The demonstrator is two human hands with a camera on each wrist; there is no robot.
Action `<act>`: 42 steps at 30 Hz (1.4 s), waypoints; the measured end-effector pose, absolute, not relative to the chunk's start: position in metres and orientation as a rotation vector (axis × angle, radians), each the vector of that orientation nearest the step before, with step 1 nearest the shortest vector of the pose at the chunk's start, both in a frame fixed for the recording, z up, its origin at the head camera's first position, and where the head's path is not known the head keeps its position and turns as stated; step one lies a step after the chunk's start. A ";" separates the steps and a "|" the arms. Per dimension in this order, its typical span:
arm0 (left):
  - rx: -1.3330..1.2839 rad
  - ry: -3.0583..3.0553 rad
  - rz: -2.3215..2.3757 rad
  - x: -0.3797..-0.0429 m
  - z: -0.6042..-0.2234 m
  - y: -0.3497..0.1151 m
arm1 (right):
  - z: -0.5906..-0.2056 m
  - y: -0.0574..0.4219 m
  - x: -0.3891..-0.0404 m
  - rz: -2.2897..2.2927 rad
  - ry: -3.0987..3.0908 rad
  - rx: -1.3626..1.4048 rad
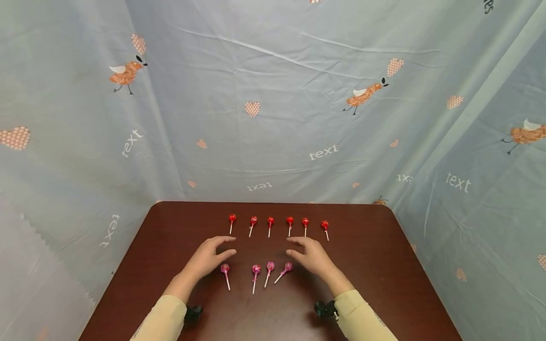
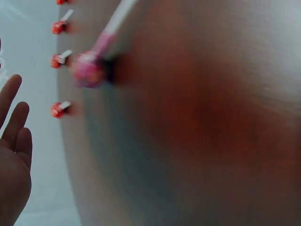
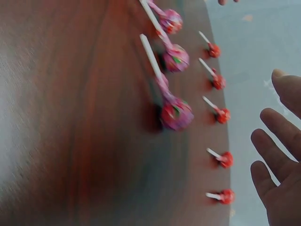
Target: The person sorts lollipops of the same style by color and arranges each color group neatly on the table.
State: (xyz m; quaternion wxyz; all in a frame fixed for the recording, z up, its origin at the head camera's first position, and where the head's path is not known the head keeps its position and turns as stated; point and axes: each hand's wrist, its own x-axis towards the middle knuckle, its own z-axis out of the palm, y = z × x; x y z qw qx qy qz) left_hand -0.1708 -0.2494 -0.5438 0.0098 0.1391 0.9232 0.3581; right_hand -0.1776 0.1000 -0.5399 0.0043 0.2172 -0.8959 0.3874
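Observation:
Both hands hover over a dark brown table in the head view, with nothing in their grasp. My left hand (image 1: 207, 257) is nearest a pink-wrapped lollipop (image 1: 225, 269) that lies apart at the left of the front row. My right hand (image 1: 313, 256) is beside another pink lollipop (image 1: 287, 267), whose stick slants down to the left. Between the hands lie two more pink lollipops, one (image 1: 256, 270) left of the other (image 1: 270, 266). In the right wrist view, the right hand (image 3: 282, 155) shows spread fingers. Relaxed fingers of the left hand (image 2: 14, 150) show in the left wrist view.
Several red-wrapped lollipops form a row near the table's back edge, from a left one (image 1: 232, 218) to a right one (image 1: 325, 224). A pale blue printed curtain (image 1: 273, 123) hangs behind and beside the table (image 1: 375, 284). Dark wrist cameras sit at both cuffs.

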 end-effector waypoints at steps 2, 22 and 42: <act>0.415 2.905 1.099 -0.165 -0.552 -0.254 | -0.543 0.095 -0.175 1.224 -2.818 0.687; 0.278 3.019 1.008 -0.140 -0.593 -0.268 | -0.558 0.056 -0.167 1.056 -2.825 0.865; 0.220 3.054 1.050 -0.135 -0.600 -0.264 | -0.578 0.002 -0.155 0.478 -2.850 1.022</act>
